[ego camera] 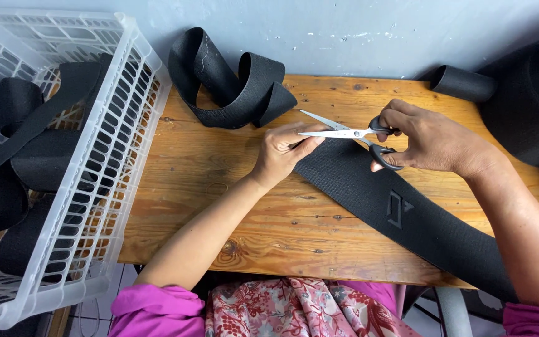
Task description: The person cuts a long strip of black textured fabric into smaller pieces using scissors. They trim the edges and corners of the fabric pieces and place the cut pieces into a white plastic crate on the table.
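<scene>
— Scissors (344, 133) open at the black webbing strap's (369, 187) end on the wooden table (219, 181) — right hand (435, 140) closed through the handles.

— Left hand (282, 153) pinches that end; cutting step, I'd judge. Next: blades squarely across, fingers clear.

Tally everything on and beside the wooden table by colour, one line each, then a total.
Black: 3, the elastic band under the hands, the loose coil, the big roll
White: 1, plastic basket
Silver with black handles: 1, scissors
Total: 5
</scene>
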